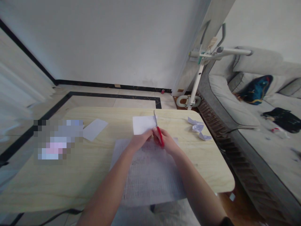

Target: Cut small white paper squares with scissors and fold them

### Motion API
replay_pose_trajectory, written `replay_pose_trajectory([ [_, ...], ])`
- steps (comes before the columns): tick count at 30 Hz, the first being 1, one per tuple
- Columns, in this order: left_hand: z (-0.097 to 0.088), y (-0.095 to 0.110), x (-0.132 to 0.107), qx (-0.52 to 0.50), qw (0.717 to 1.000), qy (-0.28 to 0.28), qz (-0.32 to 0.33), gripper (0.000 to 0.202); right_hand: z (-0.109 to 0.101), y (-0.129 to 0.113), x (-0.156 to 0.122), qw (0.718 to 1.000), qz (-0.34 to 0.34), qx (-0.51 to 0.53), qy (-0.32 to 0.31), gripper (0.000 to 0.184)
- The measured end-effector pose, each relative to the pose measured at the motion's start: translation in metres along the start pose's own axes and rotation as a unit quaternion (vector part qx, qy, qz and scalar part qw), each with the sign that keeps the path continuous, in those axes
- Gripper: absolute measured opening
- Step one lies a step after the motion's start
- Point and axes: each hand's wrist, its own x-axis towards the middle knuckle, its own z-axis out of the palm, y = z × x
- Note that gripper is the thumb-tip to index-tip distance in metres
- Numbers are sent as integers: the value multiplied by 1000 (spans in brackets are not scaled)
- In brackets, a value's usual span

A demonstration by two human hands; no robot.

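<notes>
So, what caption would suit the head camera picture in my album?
Left hand holding white paper, right hand holding red-handled scissors, over a wood-grain table.

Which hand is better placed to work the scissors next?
Probably the right hand: it holds the red-handled scissors, with the blades at the right edge of the white sheet, which the left hand holds.

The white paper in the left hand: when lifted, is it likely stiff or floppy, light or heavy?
The white paper looks flat beyond the left hand, so it may be fairly stiff. It appears thin, so probably light. Creased paper pieces at right suggest it may fold easily.
</notes>
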Motion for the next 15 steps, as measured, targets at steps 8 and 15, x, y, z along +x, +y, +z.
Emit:
replay_pose_trajectory([
  [8, 4, -6, 4, 5, 1000, 21, -18, 48, 1, 0, 1, 1000, -1, 16, 0, 44],
  [15, 4, -11, 7, -12, 1000, 5, -4, 46, 2, 1, 1, 999, 16, 38, -1, 46],
])
